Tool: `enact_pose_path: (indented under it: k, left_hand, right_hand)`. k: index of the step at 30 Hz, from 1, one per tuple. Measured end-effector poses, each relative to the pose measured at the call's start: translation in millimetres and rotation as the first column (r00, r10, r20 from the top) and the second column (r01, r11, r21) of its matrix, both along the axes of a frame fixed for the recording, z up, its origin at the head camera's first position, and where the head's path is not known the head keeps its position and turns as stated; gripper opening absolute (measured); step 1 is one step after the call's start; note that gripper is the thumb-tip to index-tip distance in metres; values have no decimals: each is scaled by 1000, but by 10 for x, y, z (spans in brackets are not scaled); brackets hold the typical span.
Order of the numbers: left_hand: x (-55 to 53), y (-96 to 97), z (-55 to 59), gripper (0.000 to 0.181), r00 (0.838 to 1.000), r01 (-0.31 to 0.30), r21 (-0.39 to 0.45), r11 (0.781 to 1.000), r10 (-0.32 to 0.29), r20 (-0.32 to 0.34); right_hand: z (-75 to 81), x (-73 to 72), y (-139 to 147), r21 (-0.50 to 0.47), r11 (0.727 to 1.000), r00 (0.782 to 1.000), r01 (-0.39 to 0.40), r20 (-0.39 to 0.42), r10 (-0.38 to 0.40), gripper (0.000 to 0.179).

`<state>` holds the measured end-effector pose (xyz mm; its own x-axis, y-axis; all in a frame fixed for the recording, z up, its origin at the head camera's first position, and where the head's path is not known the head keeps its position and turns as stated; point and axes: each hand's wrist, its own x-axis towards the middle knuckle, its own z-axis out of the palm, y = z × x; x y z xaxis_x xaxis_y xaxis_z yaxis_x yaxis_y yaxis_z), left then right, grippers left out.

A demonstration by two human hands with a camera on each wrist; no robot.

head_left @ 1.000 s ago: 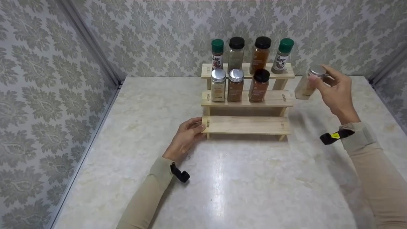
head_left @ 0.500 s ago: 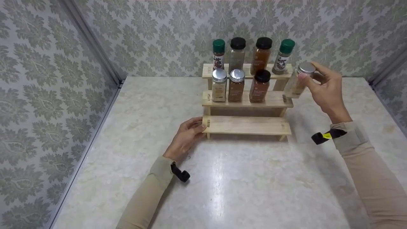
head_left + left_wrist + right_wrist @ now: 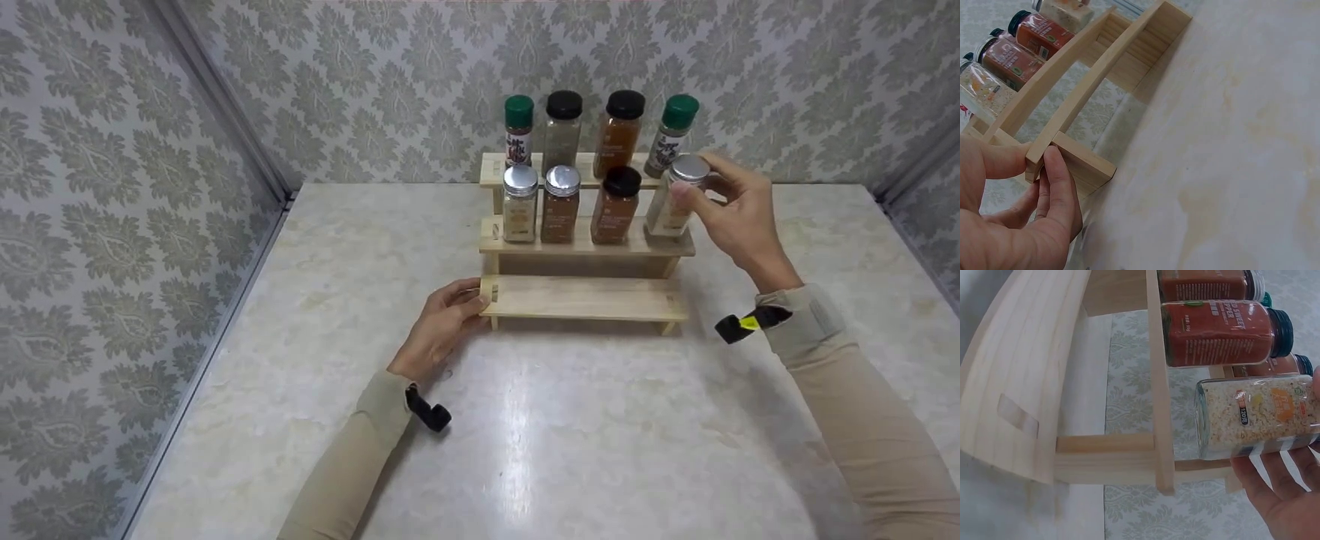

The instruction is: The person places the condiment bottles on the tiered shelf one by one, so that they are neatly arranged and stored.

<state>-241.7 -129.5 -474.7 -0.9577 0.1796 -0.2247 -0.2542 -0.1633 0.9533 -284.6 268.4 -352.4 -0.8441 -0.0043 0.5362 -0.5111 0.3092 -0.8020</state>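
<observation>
My right hand (image 3: pixel 742 221) grips a glass spice jar (image 3: pixel 666 214) with a silver lid and pale granules inside, thumb on its near side. The jar leans slightly at the right end of the rack's middle shelf; in the right wrist view a small gap shows between its base (image 3: pixel 1202 419) and the shelf edge (image 3: pixel 1159 410). With thumb and fingers, my left hand (image 3: pixel 439 326) pinches the left end of the lowest shelf of the three-tier wooden rack (image 3: pixel 585 296). To the left of the held jar, a black-lidded jar of red spice (image 3: pixel 615 210) stands on the middle shelf.
Two silver-lidded jars, one pale (image 3: pixel 519 210) and one brown (image 3: pixel 560 212), share the middle shelf. Several bottles with green or black lids, such as the orange spice jar (image 3: pixel 619 139), line the top shelf. Patterned wall panels (image 3: pixel 420 82) stand behind the marbled table (image 3: pixel 600 427).
My right hand has carried the pale spice jar leftward, from beside the rack to over the right end of the middle shelf. The left hand keeps its grip on the rack.
</observation>
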Motion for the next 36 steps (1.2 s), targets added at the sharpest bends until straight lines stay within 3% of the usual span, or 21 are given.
enact_pose_path:
  k: [24,36]
  left_hand:
    - [12,4,13,46,1000,5,-18,1000,-5,-7]
    - [-31,-73,40,42,999,45,-89,995,-47,-18]
  right_hand:
    - [-157,9,-49,40,999,998,34,43,-36,45]
    - [-74,44,26,42,999,997,1,71,-4,54]
